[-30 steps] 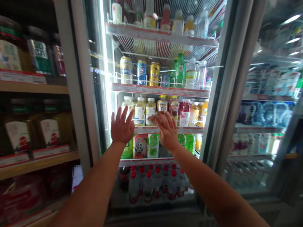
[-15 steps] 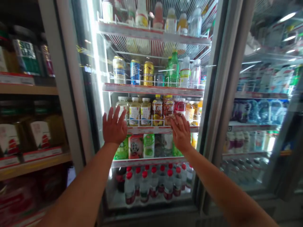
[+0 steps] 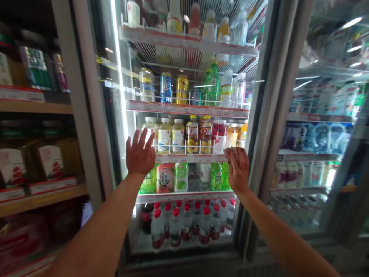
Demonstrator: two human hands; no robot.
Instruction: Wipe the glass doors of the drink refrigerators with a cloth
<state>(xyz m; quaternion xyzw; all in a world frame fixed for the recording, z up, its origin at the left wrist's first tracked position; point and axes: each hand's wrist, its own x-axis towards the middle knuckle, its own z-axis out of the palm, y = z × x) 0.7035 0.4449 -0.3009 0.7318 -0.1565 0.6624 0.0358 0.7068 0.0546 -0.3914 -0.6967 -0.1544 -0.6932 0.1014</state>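
Note:
My left hand point(image 3: 140, 152) is raised with its fingers spread, palm forward, and looks pressed flat against the glass door of a lit drinks cooler. It holds nothing. At the right side of the same door, my right hand point(image 3: 239, 173) presses a crumpled brownish cloth point(image 3: 235, 153) under its fingers. The cloth is level with the third shelf's front strip point(image 3: 196, 158). Behind the glass, near my left hand, stand pale bottles with white labels point(image 3: 164, 136). A red-drink bottle point(image 3: 220, 137) and orange juice bottles point(image 3: 231, 136) are just above the cloth.
The cooler's metal frame point(image 3: 268, 127) runs close by my right hand. Cans point(image 3: 165, 87) and green bottles point(image 3: 213, 82) line an upper shelf, and red-capped water bottles point(image 3: 175, 227) fill the bottom. To the left are wooden shelves point(image 3: 34, 107) with large jars.
My right hand has slid right across the glass with the cloth, from in front of the dark tea bottles to near the door's right edge. My left hand stays in place.

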